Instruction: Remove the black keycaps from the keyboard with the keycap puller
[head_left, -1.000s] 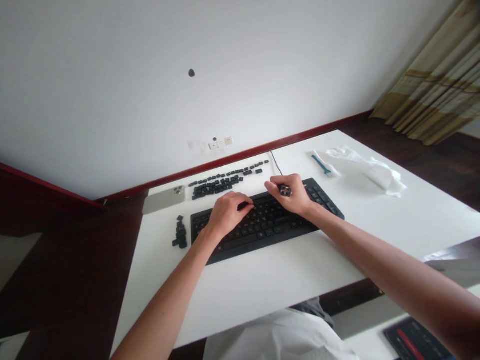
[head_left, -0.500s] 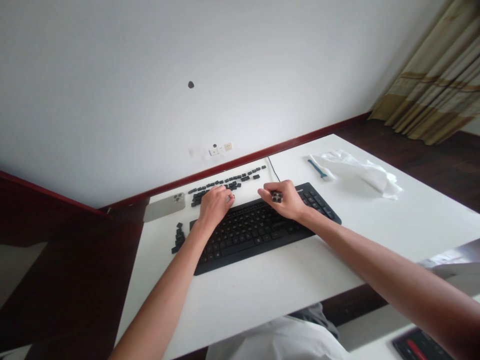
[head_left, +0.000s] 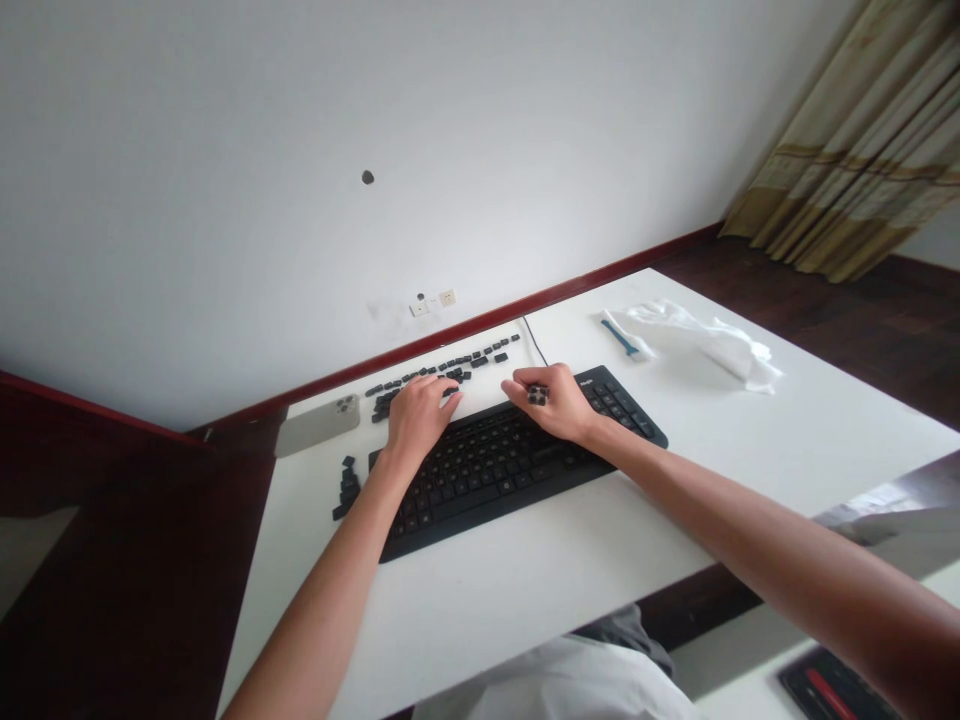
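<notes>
A black keyboard (head_left: 480,490) lies on the white table beneath my hands, with many keys in its rows. My left hand (head_left: 420,415) hovers over its upper left edge, thumb and forefinger pinched around what looks like a small black keycap (head_left: 451,388). Above the keyboard's upper right part, my right hand (head_left: 555,400) is closed around a small dark object with pale patches (head_left: 537,395); the fingers hide much of it. Loose black keycaps (head_left: 480,361) lie in rows behind the keyboard, partly hidden by my left hand. Another group of keycaps (head_left: 348,490) sits left of the keyboard.
A phone (head_left: 319,425) lies at the table's left edge. Toward the back right are a blue-and-white brush (head_left: 622,338) and crumpled white tissue or plastic (head_left: 720,345). A cable (head_left: 535,340) runs back toward the wall. At lower right is a dark case (head_left: 825,685) with something red.
The view has shifted, so the table appears farther left. My left thumb and forefinger show a wider gap around the dark piece. My right hand keeps its grip above the keyboard.
</notes>
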